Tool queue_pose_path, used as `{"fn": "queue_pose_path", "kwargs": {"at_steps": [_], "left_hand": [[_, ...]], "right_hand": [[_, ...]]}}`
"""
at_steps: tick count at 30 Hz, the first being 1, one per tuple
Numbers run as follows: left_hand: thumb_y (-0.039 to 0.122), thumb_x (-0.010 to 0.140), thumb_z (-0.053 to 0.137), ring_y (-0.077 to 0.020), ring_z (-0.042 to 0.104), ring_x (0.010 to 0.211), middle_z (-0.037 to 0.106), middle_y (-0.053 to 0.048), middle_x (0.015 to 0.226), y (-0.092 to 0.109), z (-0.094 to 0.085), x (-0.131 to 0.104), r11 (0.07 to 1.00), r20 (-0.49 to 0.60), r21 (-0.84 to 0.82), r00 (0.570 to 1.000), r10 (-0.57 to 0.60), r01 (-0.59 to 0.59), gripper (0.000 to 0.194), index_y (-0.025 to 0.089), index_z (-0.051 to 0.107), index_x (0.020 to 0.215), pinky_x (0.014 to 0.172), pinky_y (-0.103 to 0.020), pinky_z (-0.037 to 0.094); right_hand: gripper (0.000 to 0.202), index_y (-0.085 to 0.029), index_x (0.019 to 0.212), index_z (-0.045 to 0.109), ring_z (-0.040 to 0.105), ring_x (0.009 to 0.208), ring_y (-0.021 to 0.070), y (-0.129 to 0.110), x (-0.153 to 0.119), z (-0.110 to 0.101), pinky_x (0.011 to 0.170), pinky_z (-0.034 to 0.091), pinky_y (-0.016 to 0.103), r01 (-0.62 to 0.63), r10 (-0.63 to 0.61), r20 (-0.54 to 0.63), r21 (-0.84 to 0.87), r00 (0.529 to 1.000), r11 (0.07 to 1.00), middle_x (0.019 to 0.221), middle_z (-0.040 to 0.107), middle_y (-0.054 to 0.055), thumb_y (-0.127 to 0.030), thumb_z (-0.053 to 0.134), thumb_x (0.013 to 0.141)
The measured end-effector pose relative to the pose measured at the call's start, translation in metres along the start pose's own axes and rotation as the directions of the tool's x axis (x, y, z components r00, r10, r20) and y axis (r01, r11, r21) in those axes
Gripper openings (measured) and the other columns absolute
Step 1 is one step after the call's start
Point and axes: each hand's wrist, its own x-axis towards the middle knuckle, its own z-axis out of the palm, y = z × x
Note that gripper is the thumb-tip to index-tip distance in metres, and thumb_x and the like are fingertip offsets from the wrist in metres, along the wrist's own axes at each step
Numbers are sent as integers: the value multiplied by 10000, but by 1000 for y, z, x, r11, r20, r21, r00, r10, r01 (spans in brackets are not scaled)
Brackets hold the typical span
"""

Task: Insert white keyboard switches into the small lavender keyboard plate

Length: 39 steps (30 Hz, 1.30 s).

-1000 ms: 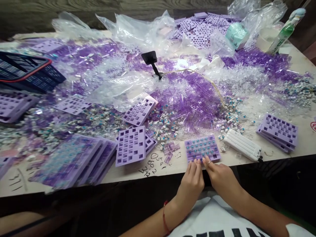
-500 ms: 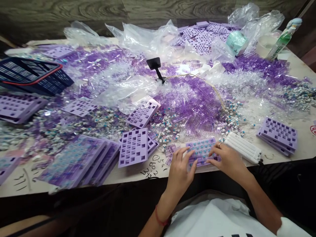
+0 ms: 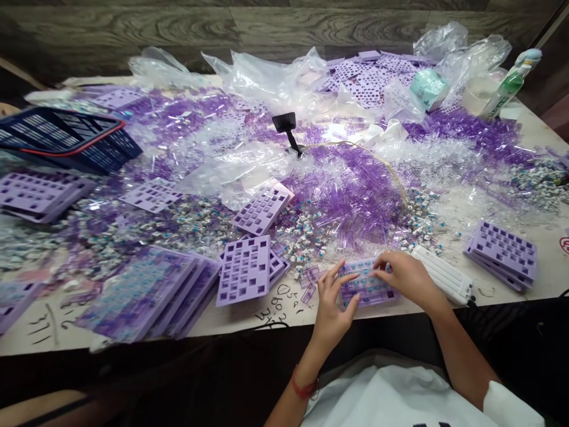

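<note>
A small purple keyboard plate (image 3: 371, 293) with rows of blue-and-white switches lies flat at the table's front edge, between my hands. My left hand (image 3: 334, 299) rests at its left side, fingers and thumb spread apart, fingertips touching the plate. Over the plate's upper right part, my right hand (image 3: 402, 274) is bent with thumb and forefinger close together in a pinch. Whatever sits between those fingertips is too small or hidden to make out. Just beside the right hand lies a white ridged bar-shaped device (image 3: 444, 276).
Purple plates are stacked at left (image 3: 243, 270) and right (image 3: 502, 249). Filled keyboards (image 3: 137, 290) lean together at front left. Loose switches (image 3: 306, 234) and purple clear pieces (image 3: 355, 184) cover the middle. A black brush (image 3: 285, 124), a blue basket (image 3: 66, 139) and a bottle (image 3: 507, 89) stand farther back.
My right hand has shifted up and left across the plate, its fingers drawn into a pinch. My left hand stays at the plate's left side. The whole view has shifted slightly.
</note>
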Motion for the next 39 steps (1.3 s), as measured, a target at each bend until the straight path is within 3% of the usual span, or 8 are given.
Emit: {"fn": "queue_pose_path", "kwargs": {"at_steps": [4,8,16,23,29,33,36,39], "left_hand": [[205,883,710,-299,437,1396,544,-61,1487,-2,1,0,996,-14,-67,998,-53,52,319,306,681,1185,1158,-554,367],[193,876,711,-294,461,1376,558,-66,1466,-2,3,0,995,-32,-79,998,-59,57,305,300,701,1160,1152,-551,382],[185,893,678,-292,492,1333,580,-92,1416,1,5,-2,1000,-74,-2,997,14,-14,262,276,716,1136,1089,-518,463],[232,905,687,-296,497,1306,568,-97,1399,7,11,-1,992,-122,119,990,64,-50,257,276,700,1158,1102,-544,449],[244,926,670,-292,483,1338,550,-97,1433,6,13,-4,986,-115,150,990,86,-68,265,281,684,1188,1102,-533,456],[236,961,618,-256,581,1249,643,-92,1326,-2,1,7,975,-134,190,980,144,-117,254,257,658,1211,1074,-482,484],[199,972,579,-248,635,1148,710,-92,1198,-13,-19,26,928,-193,328,949,249,-176,261,220,655,1221,1038,-454,500],[182,970,542,-282,624,1127,718,-117,1197,-25,-42,45,867,-298,494,922,246,-72,288,185,672,1227,1010,-467,498]], "right_hand": [[97,-258,1011,741,691,909,189,2,17,-3,696,409,267,-61,48,-185,-66,982,996,990,758,9,-260,673,942],[131,-263,1044,744,698,916,197,5,26,8,695,438,275,-35,12,-268,-81,963,996,1040,751,15,-246,685,928],[216,-249,1139,751,713,916,206,10,30,31,705,480,281,-49,16,-337,-88,941,995,1043,737,45,-298,688,938],[219,-248,1136,757,699,920,210,8,45,31,725,494,296,-12,-21,-318,-100,948,995,1054,728,57,-331,669,954],[185,-256,1070,758,690,876,194,17,40,26,720,498,297,14,-14,-350,-1,937,1000,992,725,24,-312,697,905],[222,-259,1118,740,695,904,215,25,30,26,720,520,317,10,-10,-401,-3,916,1000,1043,728,34,-274,667,909],[282,-252,1206,709,692,1007,235,25,22,32,794,551,340,96,-89,-479,-11,873,995,1126,718,65,-270,627,937],[277,-244,1233,694,689,1035,228,21,13,39,858,561,345,212,-176,-549,1,817,977,1149,709,81,-290,592,979]]}}
